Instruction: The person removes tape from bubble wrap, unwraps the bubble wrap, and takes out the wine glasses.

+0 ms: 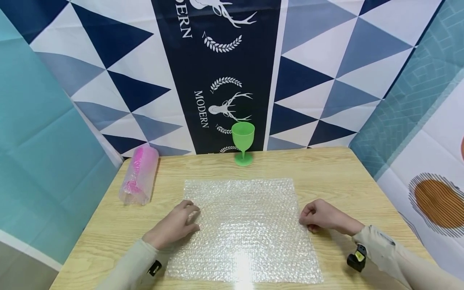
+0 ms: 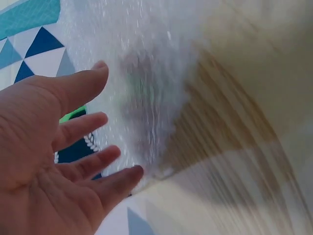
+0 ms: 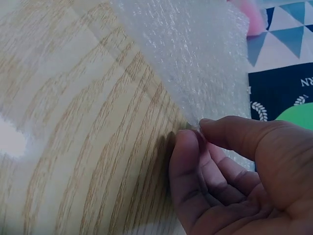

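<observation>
A sheet of clear bubble wrap (image 1: 243, 229) lies flat on the wooden table in front of me. My left hand (image 1: 177, 225) is over its left edge, fingers spread and loosely bent; the left wrist view shows the same hand (image 2: 73, 147) with nothing between thumb and fingers. At the opposite edge, my right hand (image 1: 324, 215) pinches the sheet's border. Close up in the right wrist view, thumb and forefinger of the right hand (image 3: 234, 171) meet at the rim of the bubble wrap (image 3: 195, 63), the other fingers curled beneath.
Behind the sheet, a green plastic goblet (image 1: 243, 139) stands upright near the table's back edge. A pink item rolled in bubble wrap (image 1: 139, 175) lies at the back left. Patterned cloth (image 1: 224, 80) hangs behind the wooden table (image 1: 174, 167).
</observation>
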Demonstrator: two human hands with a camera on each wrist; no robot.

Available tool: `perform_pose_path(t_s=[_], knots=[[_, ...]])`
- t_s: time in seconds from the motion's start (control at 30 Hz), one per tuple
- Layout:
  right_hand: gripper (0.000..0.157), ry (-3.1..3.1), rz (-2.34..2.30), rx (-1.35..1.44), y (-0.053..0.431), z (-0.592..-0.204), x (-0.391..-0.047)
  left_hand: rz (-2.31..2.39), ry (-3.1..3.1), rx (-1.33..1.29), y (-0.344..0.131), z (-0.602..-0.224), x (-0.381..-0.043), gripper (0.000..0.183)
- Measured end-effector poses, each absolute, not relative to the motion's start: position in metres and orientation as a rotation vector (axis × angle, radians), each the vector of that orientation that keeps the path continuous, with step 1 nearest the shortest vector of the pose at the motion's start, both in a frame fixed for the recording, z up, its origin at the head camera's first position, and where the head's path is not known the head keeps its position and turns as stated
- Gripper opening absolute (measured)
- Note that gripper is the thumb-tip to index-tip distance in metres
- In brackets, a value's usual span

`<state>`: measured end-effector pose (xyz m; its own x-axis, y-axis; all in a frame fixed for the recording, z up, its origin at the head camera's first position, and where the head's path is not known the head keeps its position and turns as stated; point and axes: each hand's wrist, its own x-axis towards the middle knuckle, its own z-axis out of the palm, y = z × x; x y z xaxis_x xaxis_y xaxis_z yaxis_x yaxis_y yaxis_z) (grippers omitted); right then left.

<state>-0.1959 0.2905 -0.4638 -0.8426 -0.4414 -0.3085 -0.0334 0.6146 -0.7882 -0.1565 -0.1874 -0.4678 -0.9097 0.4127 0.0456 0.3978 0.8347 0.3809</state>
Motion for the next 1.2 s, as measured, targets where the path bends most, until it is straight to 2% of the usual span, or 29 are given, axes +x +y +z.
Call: perform_pose_path(t_s=[0.23, 0.37, 0.63, 0.97, 1.2], knots=[[0.013, 2.334, -1.160, -0.336, 0.292, -0.466, -0.196, 0.660, 3.058, 0.593, -0.205, -0.459, -0.148, 0.038], [0.015, 2.316, -1.177, -0.327, 0.294, -0.465, -0.196, 0.646, 3.049, 0.430, -0.215, -0.457, -0.143, 0.036], [0.017, 2.297, -1.182, -0.329, 0.294, -0.462, -0.196, 0.676, 2.920, 0.165, -0.231, -0.458, -0.131, 0.019], [0.021, 2.291, -1.153, -0.333, 0.294, -0.461, -0.197, 0.925, 2.608, 0.182, -0.241, -0.458, -0.121, 0.040], [0.021, 2.296, -1.145, -0.396, 0.291, -0.466, -0.200, 1.041, 2.460, 0.225, -0.240, -0.461, -0.121, 0.035]])
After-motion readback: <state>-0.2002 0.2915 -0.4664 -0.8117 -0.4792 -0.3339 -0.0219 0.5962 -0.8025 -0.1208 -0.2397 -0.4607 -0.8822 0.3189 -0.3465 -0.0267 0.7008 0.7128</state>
